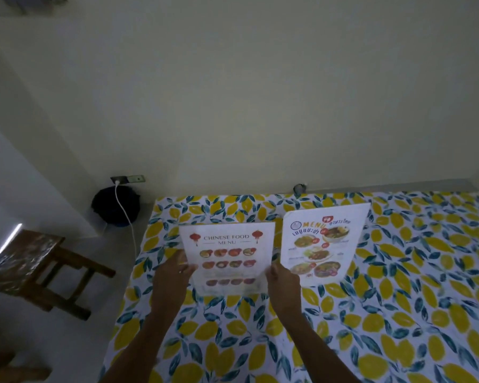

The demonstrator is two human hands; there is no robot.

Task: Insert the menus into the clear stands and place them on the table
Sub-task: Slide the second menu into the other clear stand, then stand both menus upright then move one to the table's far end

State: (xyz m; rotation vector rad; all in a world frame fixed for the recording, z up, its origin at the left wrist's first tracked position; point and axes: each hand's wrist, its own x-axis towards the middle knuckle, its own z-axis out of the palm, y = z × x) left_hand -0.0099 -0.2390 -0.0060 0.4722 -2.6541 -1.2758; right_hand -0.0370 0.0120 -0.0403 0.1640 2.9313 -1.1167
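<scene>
A white Chinese food menu (227, 255) stands upright in a clear stand on the lemon-print tablecloth (398, 299). My left hand (173, 272) grips its left edge and my right hand (281, 277) grips its right edge. The clear stand itself is hard to make out around the sheet. To the right, a second menu (322, 244) with Thai text and food photos stands tilted back in its own clear stand, touched by neither hand.
The table reaches the cream wall behind. Left of the table are a wooden stool (36, 269) with a shiny seat, a black round object (116, 207) on the floor, and a white cable (127, 222) plugged into a wall socket.
</scene>
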